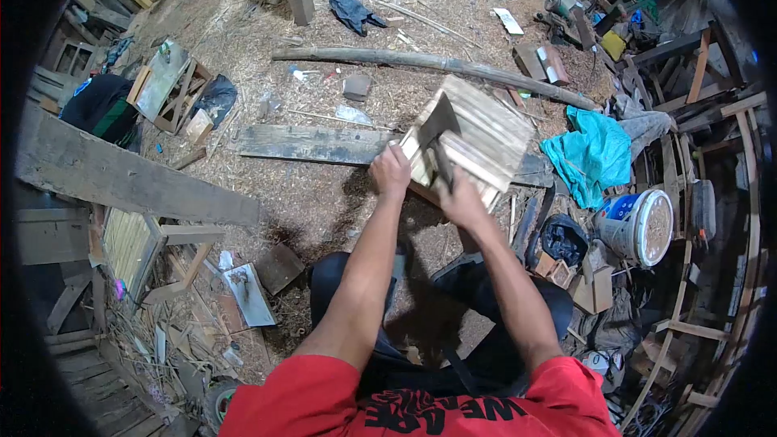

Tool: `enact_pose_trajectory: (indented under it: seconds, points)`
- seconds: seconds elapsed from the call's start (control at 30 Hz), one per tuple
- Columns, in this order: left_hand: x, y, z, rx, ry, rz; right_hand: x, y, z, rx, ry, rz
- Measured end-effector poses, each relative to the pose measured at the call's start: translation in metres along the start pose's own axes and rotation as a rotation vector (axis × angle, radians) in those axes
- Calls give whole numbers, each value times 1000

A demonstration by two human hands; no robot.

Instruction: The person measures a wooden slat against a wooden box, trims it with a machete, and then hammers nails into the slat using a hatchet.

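Observation:
In front of my knees a slatted wooden panel [494, 125] of pale strips lies tilted, its near side over a dark plank [312, 144] on the ground. My left hand [391, 170] is closed on the panel's left corner. My right hand [463, 197] is wrapped round the dark handle of a hatchet [440, 120] with a broad, dark blade. That blade stands over the panel's left edge, close to the left hand, and overlaps the strips in this view. Slight blur lies on the right hand.
A long pole [429, 61] lies beyond the panel. To the right are a teal plastic sheet [589, 154], a white bucket [647, 226] and a black bag [564, 240]. A thick beam [129, 166] juts in from the left. Wood shavings and offcuts cover the ground.

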State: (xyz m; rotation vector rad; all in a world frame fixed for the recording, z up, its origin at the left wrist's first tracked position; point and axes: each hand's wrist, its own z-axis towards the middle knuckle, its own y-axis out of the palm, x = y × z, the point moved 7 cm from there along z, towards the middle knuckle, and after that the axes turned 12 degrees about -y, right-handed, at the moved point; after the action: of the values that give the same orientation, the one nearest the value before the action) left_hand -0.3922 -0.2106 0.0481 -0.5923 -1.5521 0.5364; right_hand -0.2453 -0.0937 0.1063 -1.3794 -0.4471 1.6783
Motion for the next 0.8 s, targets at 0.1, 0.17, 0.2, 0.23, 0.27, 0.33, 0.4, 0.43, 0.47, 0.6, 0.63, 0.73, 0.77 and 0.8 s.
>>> enact_pose_trajectory:
  seconds: [0.1,0.17,0.2,0.23,0.27,0.33,0.4,0.43,0.47,0.6,0.63,0.73,0.77,0.8]
  points:
    - [-6,9,3,9,41,26,-23,-16,-4,-96,251,83]
    - [-13,13,2,18,56,-3,-31,-23,-4,-15,320,148]
    - [-14,13,1,0,33,19,-44,-32,3,55,257,185]
    - [-15,13,1,-22,11,44,-46,-34,3,82,295,178]
    - [-13,13,2,-41,-3,63,-46,-35,4,117,328,167]
    - [-8,8,-1,-2,3,20,-39,-25,1,112,304,165]
    - [-5,4,-1,40,23,-38,-22,-6,-4,31,276,120]
    - [-3,3,-1,46,29,-54,-20,-3,1,-53,183,52]
    - [-3,3,-1,51,37,-68,-11,-5,0,-26,207,61]
    - [-19,19,9,-29,-46,41,-94,-85,55,218,101,207]
    - [-17,17,7,-65,-37,45,-107,-100,66,286,70,236]
    - [-13,15,5,-93,-33,30,-115,-99,64,444,-108,192]
    - [-4,3,1,-3,-10,2,-108,-87,54,490,-184,156]
    - [-7,6,4,7,-14,-7,-55,-42,28,146,146,17]
